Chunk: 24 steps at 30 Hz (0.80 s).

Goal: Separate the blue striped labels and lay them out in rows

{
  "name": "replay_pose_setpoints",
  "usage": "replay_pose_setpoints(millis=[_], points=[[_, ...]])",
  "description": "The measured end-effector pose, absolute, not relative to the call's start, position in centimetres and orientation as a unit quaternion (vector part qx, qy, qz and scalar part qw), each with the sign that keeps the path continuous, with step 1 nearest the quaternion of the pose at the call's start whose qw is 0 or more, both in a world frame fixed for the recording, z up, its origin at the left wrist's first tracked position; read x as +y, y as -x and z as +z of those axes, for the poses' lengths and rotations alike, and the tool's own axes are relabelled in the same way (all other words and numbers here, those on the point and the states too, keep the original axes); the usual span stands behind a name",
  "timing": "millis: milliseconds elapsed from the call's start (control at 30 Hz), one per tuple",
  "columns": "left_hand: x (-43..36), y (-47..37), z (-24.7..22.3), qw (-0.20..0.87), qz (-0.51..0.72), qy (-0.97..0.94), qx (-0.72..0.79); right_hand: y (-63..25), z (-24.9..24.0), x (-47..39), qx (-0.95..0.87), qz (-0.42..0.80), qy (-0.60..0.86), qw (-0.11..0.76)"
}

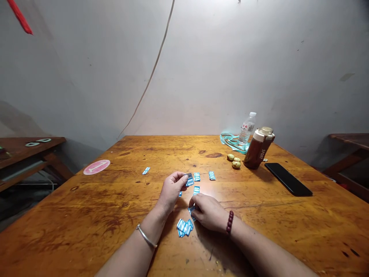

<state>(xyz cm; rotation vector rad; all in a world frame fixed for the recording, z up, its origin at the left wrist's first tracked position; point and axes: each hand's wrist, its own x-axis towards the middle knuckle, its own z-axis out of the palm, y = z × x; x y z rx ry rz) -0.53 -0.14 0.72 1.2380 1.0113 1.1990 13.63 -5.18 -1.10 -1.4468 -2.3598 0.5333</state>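
Note:
My left hand (174, 188), with a silver bangle at the wrist, pinches several small blue-and-white cards (189, 180) between thumb and fingers. Close on its right, my right hand (206, 209), wearing a dark red bead bracelet, has its fingers closed on a blue-and-white card (191, 210) low over the table. A loose pile of cards (185, 227) lies nearer to me. Beyond my hands are two small groups, one in the middle (196, 177) and one on the right (212, 176). Another group (196, 190) lies just past my right hand's fingers.
On the wooden table (129, 223), a lone card (146, 170) and a pink oval sign (97, 167) lie left. At right are a black phone (287, 179), brown bottle (258, 150), clear water bottle (248, 129), teal ribbon (230, 141) and several yellowish round items (236, 164).

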Motion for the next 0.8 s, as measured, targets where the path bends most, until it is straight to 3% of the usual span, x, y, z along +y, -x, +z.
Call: replay_pose_setpoints(millis=[467, 667, 800], points=[[-0.2, 0.3, 0.7, 0.537, 0.496, -0.53, 0.429, -14.1, -2.1, -4.0, -0.798, 0.251, 0.515, 0.186], [-0.5, 0.0, 0.7, 0.545, 0.48, -0.547, 0.416, -15.5, 0.7, -4.3, -0.787, 0.354, 0.392, 0.318], [-1.1, -0.4, 0.6, 0.578, 0.445, -0.557, 0.398, -15.8, 1.9, -4.4, -0.733, 0.332, 0.411, 0.429]])
